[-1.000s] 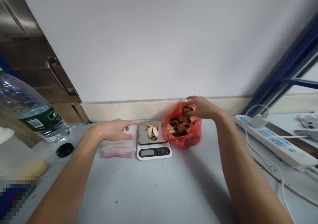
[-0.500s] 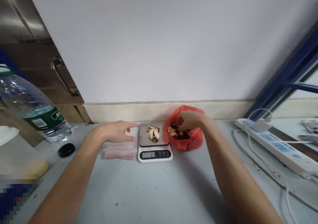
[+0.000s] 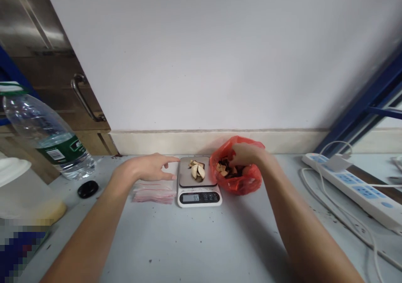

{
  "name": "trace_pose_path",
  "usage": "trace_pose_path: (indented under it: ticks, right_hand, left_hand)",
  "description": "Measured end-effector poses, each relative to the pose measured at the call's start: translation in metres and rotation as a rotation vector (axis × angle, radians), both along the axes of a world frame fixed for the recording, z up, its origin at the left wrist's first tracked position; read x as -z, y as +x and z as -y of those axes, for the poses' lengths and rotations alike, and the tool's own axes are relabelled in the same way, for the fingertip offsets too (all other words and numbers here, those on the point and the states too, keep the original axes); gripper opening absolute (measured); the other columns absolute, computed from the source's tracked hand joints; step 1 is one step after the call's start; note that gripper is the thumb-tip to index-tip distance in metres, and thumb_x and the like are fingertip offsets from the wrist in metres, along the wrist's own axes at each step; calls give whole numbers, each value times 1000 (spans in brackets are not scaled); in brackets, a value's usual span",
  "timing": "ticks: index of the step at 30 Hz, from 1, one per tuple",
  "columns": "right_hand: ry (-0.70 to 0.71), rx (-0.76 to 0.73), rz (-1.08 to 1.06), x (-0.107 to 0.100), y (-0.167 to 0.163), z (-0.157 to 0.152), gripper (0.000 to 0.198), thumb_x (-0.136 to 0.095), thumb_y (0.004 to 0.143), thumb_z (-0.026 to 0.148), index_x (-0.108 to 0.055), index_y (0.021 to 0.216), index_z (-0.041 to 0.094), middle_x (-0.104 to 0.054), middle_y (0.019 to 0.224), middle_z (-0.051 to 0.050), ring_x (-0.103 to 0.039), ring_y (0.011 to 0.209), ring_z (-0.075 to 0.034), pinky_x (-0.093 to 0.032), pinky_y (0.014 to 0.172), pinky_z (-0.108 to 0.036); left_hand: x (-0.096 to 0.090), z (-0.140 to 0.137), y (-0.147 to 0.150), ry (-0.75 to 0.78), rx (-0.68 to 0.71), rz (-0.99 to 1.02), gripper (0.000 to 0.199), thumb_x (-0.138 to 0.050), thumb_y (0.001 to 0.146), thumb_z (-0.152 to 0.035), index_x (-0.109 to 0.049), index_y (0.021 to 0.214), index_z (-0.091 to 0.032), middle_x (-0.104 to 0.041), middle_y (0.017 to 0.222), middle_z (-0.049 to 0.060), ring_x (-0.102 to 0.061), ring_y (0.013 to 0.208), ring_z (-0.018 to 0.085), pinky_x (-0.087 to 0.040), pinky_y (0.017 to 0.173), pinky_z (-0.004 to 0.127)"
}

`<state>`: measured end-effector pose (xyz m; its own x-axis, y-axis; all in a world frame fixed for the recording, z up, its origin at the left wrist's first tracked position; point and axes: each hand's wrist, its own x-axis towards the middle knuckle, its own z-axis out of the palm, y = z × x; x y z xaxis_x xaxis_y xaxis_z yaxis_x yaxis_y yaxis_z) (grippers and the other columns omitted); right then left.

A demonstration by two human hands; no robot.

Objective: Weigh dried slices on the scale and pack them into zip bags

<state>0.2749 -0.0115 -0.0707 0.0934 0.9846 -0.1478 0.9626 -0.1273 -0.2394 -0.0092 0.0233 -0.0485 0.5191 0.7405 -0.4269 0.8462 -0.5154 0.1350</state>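
A small white digital scale (image 3: 199, 201) stands on the table, its display lit with what looks like 9.5. On its metal plate lie several pale dried slices (image 3: 197, 172), perhaps dried mushroom. My left hand (image 3: 153, 167) is open at the plate's left edge, thumb and index finger apart, holding nothing. To the right of the scale sits an open red plastic bag (image 3: 241, 186) with brown and pale dried pieces (image 3: 223, 168) in it. My right hand (image 3: 246, 154) reaches into the bag; its fingertips are hidden among the pieces. Clear zip bags (image 3: 153, 191) lie stacked below my left hand.
At the left are a large water bottle (image 3: 63, 149), a black round lid (image 3: 88, 189) and a translucent tub (image 3: 25, 191) with a white lid. A white power strip (image 3: 354, 186) with loose cables (image 3: 339, 220) lies at the right. The wall (image 3: 201, 65) rises behind.
The whole view has shifted slightly, with things a little further right. The digits on the scale have changed. My right hand is still inside the red bag, and my left hand keeps its pose.
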Motion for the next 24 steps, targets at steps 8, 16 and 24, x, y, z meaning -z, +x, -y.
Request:
trace_pose_path:
  ticks: [8,16,24]
  right_hand:
    - [-43,127,44,-4,-16,1,19,-59,75,9,-74,70,20,-74,75,-10,-71,72,-24,-49,58,-30]
    - [149,141,-114,-37,-10,18,11,-62,72,14,-71,76,19,-73,79,-5,-65,69,-18,-42,52,-23]
    - [192,-16,-417,-22,-50,7,15,-61,73,7,-72,78,17,-76,74,-3,-67,67,-15,-45,54,-20]
  left_hand:
    - [1,-2,-2,6,10,-8,74,-56,89,-55,-36,156,-29,-58,145,11,-61,124,26,-44,105,33]
    - [-2,-1,-2,16,5,-14,74,-55,90,-54,-35,157,-30,-59,144,11,-62,122,25,-45,103,33]
    - [-2,1,-2,17,29,-6,73,-54,89,-55,-34,156,-33,-59,145,10,-62,122,26,-45,102,34]
